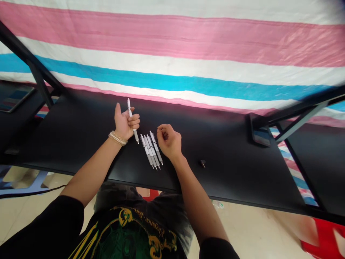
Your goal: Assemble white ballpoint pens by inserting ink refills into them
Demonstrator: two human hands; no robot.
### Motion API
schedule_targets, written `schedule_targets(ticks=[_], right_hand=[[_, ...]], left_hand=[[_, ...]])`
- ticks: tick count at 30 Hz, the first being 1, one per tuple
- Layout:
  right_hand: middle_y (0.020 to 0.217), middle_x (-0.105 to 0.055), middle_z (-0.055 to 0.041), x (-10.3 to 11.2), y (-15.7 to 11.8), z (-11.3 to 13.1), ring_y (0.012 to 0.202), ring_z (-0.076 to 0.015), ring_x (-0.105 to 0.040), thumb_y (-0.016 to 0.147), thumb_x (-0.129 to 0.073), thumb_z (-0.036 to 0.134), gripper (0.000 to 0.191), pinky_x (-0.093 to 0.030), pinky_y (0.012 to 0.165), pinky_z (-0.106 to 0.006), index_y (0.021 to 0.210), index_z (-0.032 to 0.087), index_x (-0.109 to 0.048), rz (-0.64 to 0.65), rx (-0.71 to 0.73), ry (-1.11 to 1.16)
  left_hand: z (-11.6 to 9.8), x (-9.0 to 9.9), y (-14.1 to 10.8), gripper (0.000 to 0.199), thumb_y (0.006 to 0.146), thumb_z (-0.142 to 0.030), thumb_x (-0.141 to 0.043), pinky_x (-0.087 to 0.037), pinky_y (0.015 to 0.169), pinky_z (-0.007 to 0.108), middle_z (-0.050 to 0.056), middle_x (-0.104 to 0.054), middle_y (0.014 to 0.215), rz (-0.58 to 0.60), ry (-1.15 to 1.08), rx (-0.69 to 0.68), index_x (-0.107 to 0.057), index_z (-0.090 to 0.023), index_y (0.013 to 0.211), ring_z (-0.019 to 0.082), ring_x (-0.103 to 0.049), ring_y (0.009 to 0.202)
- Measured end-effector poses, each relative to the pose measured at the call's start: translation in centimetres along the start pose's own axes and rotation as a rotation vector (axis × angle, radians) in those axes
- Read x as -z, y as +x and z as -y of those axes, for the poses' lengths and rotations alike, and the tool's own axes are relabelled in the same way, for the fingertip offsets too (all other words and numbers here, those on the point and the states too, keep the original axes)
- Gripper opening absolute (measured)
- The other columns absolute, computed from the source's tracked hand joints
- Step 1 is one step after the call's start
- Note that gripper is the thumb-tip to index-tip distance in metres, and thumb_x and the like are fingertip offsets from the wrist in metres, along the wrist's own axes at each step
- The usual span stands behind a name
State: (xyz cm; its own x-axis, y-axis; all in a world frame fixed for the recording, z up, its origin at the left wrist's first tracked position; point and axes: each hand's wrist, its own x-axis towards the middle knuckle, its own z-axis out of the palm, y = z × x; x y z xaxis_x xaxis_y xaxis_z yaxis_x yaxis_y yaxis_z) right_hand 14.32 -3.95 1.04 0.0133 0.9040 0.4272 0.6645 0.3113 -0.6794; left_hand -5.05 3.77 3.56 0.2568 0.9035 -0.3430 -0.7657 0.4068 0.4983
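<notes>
My left hand [126, 122], with a beaded bracelet at the wrist, has its fingers curled round a white and grey pen [130, 110]. The pen's grey tip points down toward the table. Several similar pens [151, 151] lie side by side on the black table [223, 144], between my two hands. Just right of their upper ends is my right hand [169, 141], its fingers curled in with thumb and forefinger close together. Whatever may be between those fingertips is too small to make out.
A small dark object [202, 163] lies on the table to the right. A dark phone-like slab [259, 132] rests by the right metal frame [304, 108]. Another black frame [40, 81] stands at the left. A striped sheet [172, 43] hangs behind the table.
</notes>
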Motion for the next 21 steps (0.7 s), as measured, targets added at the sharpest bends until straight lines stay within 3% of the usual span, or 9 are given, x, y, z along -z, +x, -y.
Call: schedule_targets(ticks=[4,8,11,13,17,21], right_hand=[[0.06,-0.058,0.0044,0.3,0.1,-0.2,0.052,-0.0111,-0.053,0.091,-0.056,0.03,0.011,-0.037,0.055,-0.022,0.094,0.022,-0.063,0.146,0.015,-0.034],[0.061,-0.06,0.0046,0.3,0.1,-0.4,0.051,-0.012,-0.053,0.092,-0.057,0.031,0.01,-0.033,0.054,-0.023,0.095,0.023,-0.063,0.287,0.052,-0.092],[0.06,-0.059,0.0044,0.1,0.1,-0.5,0.051,-0.0129,-0.052,0.093,-0.056,0.031,0.01,-0.03,0.054,-0.024,0.094,0.024,-0.063,0.309,0.06,-0.167],[0.06,-0.059,0.004,0.0,0.1,-0.6,0.052,-0.0136,-0.053,0.093,-0.056,0.031,0.01,-0.028,0.054,-0.025,0.094,0.024,-0.062,0.321,0.055,-0.196],[0.057,-0.057,0.0044,0.4,0.1,-0.5,0.051,-0.0143,-0.052,0.092,-0.055,0.028,0.008,-0.027,0.054,-0.025,0.096,0.023,-0.062,0.371,0.041,-0.194],[0.053,-0.053,0.0075,1.4,0.2,-0.3,0.048,-0.0122,-0.047,0.088,-0.058,0.024,0.01,-0.026,0.054,-0.024,0.098,0.021,-0.06,0.462,0.035,-0.094]], left_hand=[[-2.4,1.3,0.7,0.058,0.087,-0.074,-0.041,-0.022,0.034,0.02,-0.004,-0.038,0.052,-0.04,-0.028,-0.164,-0.041,-0.021,0.065,0.006,-0.034,0.035],[-4.7,3.0,2.0,0.057,0.086,-0.074,-0.042,-0.03,0.038,0.02,-0.001,-0.045,0.054,-0.194,0.012,-0.423,-0.04,-0.021,0.065,0.008,-0.042,0.04],[-5.2,3.8,3.1,0.056,0.087,-0.074,-0.038,-0.046,0.052,0.022,0.006,-0.06,0.07,-0.308,0.104,-0.59,-0.05,-0.021,0.071,0.014,-0.06,0.059],[-4.7,4.1,3.8,0.055,0.086,-0.073,-0.042,-0.054,0.068,0.026,0.01,-0.066,0.086,-0.31,0.2,-0.617,-0.058,-0.021,0.08,0.018,-0.067,0.081],[-3.2,4.5,4.8,0.05,0.085,-0.069,-0.05,-0.045,0.102,0.03,0.011,-0.065,0.12,-0.266,0.413,-0.64,-0.067,-0.023,0.096,0.021,-0.059,0.121],[-2.2,4.9,5.1,0.048,0.086,-0.065,-0.052,-0.034,0.114,0.032,0.009,-0.06,0.135,-0.259,0.526,-0.661,-0.069,-0.024,0.103,0.02,-0.05,0.135]])
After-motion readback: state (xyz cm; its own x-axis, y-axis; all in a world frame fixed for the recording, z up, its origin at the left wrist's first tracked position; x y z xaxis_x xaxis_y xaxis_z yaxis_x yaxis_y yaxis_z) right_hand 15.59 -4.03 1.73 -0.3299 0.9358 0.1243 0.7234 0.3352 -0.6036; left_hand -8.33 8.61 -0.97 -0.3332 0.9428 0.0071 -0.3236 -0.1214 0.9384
